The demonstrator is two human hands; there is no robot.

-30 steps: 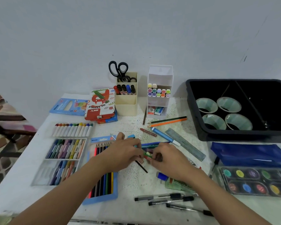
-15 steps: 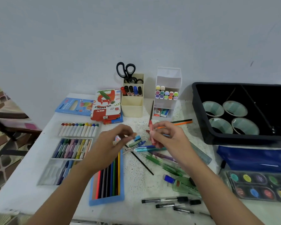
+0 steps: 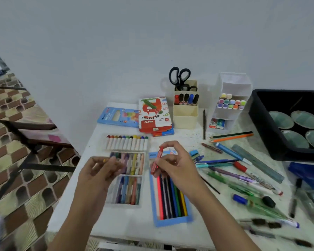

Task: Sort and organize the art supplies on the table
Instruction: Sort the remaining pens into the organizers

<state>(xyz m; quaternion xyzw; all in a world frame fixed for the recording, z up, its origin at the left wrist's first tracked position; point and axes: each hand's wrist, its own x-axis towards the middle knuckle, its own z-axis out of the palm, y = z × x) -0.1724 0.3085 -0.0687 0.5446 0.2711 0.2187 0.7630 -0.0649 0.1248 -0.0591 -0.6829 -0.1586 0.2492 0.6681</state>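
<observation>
The right hand (image 3: 176, 165) pinches a red crayon (image 3: 157, 159) between thumb and curled fingers. It holds the crayon nearly upright, tip end low, just above the far end of the blue pencil tray (image 3: 170, 221). The left hand (image 3: 96, 173) is raised beside it with its fingers curled. It is blurred, so although a small yellow tip shows at the fingertips, it cannot be told whether the hand grips anything.

Below the left hand lies the clear pastel tray (image 3: 129, 175), and beyond that a row of white crayons (image 3: 127, 143). Loose pens (image 3: 225, 175) and a grey ruler (image 3: 257, 163) are scattered on the surface (image 3: 127, 225) right of the hands. Against the wall stand the oil pastels box (image 3: 154, 115), a cream holder (image 3: 185, 116) with scissors (image 3: 179, 77), and a white organizer (image 3: 232, 84). A black bin (image 3: 261, 124) sits at the far right.
</observation>
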